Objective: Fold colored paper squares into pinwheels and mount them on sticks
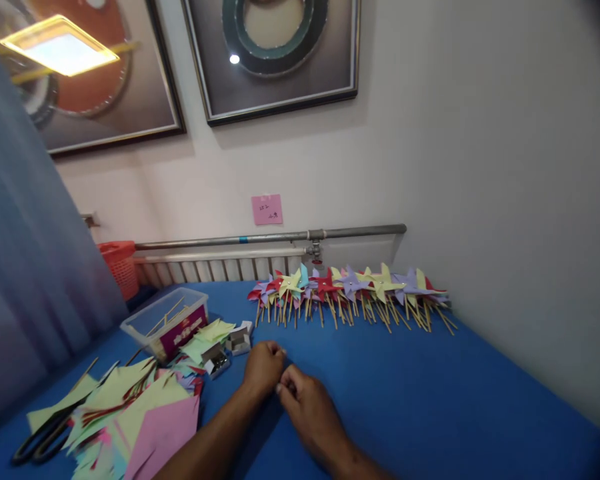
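Note:
Close together over the blue table [405, 387], my left hand [264, 365] and my right hand [307, 405] have their fingers curled in, the fingertips nearly meeting. Both are closed in a pinch; anything between the fingertips is too small or hidden to make out. Just left of my left hand are two small open boxes: one box [216, 362] contains small shiny metal pieces, and the other box [239, 341] is whitish. Beyond my hands lies a row of paper pinwheels [351, 285] on thin sticks, in yellow, purple, red and blue.
At the left are cut paper sheets [163, 427], black-handled scissors [43, 437] and a clear plastic tub [150, 327] with sticks inside. A red basket [120, 267] stands behind, beside a blue curtain [35, 280]. A metal pipe [270, 237] runs along the wall.

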Demonstrator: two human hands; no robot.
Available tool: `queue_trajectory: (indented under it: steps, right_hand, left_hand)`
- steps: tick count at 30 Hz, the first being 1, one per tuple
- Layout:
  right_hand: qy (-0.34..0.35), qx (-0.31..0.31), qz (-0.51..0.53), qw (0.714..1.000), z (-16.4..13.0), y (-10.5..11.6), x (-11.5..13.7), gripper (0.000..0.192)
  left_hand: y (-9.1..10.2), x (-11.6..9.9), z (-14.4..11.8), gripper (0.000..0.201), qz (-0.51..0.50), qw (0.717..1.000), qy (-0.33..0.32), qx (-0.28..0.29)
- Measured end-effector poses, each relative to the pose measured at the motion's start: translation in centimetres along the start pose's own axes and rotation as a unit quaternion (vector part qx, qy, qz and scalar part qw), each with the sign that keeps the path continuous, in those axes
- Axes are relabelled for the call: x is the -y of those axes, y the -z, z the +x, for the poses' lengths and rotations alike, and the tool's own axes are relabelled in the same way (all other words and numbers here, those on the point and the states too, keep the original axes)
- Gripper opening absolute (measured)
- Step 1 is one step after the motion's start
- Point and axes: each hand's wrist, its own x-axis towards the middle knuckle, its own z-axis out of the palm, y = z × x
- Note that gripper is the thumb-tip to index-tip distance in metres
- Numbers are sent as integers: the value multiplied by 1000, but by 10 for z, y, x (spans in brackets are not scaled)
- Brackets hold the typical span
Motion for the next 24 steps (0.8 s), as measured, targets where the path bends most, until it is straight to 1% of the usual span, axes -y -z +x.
queue_trajectory:
  steps: [2, 4, 6, 9, 12, 15, 19, 24]
  right_hand:
    - [4, -6, 13, 1000, 0, -1, -1, 14]
    - [-4, -20, 24, 1000, 1, -1, -4, 17]
    - [-3, -25, 29, 999, 2, -2, -6, 17]
    - [2, -17, 36, 999, 4, -3, -9, 18]
    - [-4, -9, 42, 999, 4, -3, -9, 18]
    - [-11, -3, 45, 999, 4, -3, -9, 19]
    - [-9, 3, 45, 999, 4, -2, -10, 21]
    - [-15, 5, 42, 999, 5, -1, -8, 23]
  left_hand:
    - [5, 10, -14, 26, -31, 999, -8, -9]
    - [9, 13, -25, 25, -24, 999, -33, -23]
    - [13, 12, -33, 21, 29, 997, -60, -27]
    - [17, 5, -40, 19, 110, 989, -94, 1]
    - [20, 2, -41, 19, 164, 980, -112, 25]
    - [24, 1, -40, 23, 200, 972, -119, 22]
    - [33, 0, -39, 29, 221, 967, -126, 1]
    - [52, 1, -34, 30, 229, 970, -83, -23]
